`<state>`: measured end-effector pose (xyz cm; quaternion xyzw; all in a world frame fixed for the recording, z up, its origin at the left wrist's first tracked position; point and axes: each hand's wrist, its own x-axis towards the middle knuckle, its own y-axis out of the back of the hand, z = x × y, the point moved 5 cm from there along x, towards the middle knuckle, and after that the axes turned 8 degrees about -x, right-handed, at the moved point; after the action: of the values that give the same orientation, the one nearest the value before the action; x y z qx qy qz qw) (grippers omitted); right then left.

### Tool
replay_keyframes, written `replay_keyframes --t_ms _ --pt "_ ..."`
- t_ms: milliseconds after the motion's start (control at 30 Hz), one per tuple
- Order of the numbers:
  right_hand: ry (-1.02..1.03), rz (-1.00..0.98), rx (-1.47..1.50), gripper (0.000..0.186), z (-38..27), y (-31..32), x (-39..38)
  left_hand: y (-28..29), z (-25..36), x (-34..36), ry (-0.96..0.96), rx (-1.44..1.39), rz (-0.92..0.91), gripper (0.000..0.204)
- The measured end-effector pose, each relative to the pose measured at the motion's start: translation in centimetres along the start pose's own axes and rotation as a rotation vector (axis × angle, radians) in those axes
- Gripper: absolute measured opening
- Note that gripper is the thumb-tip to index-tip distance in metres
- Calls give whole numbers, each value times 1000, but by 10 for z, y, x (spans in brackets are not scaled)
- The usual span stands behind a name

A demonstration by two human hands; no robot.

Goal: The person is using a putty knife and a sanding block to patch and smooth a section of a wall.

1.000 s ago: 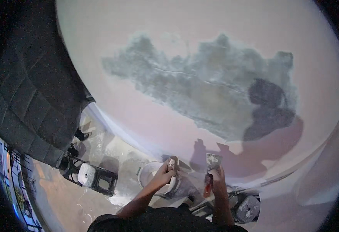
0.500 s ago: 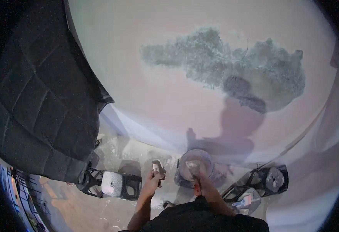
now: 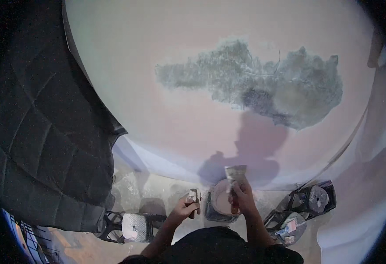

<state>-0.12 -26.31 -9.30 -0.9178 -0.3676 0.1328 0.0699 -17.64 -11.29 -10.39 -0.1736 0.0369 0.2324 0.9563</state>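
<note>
My right hand [image 3: 244, 199] is wrapped round the reddish-brown handle of a putty knife [image 3: 235, 173], its wide blade pointing up. This blade stands over a bucket [image 3: 212, 200] of pale pinkish paste, partly hidden behind my hand. To the left, my left hand [image 3: 184, 210] grips a smaller dark-handled tool [image 3: 193, 195] with whitish smears; its exact kind is unclear. Ahead rises a pale pink wall [image 3: 179, 127] with a large, ragged grey patch [image 3: 305, 88]. A thin crack line runs near the patch's upper edge, and my shadow falls across its lower part.
A black quilted cover [image 3: 43, 132] hangs at the left. Below it, a black stool [image 3: 113, 226] bears a white textured block [image 3: 135, 227]. At the right is another black stool [image 3: 330, 193] with a round grey item [image 3: 318, 199], beside a printed package [image 3: 291, 226]. Pale sheeting [image 3: 351, 211] drapes there.
My right hand has lifted the putty knife up from low over the bucket and slightly right. My left hand, still holding its tool, has shifted a little right. The view has tilted slightly.
</note>
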Motion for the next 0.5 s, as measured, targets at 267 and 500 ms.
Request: replay_keyframes --t_ms 267,500 --pt "272 -240 -137 22 -78 -76 88 -13 51 85 -225 256 -171 20" --pt "415 -7 -207 23 -162 -120 188 6 94 186 -41 134 -268 31"
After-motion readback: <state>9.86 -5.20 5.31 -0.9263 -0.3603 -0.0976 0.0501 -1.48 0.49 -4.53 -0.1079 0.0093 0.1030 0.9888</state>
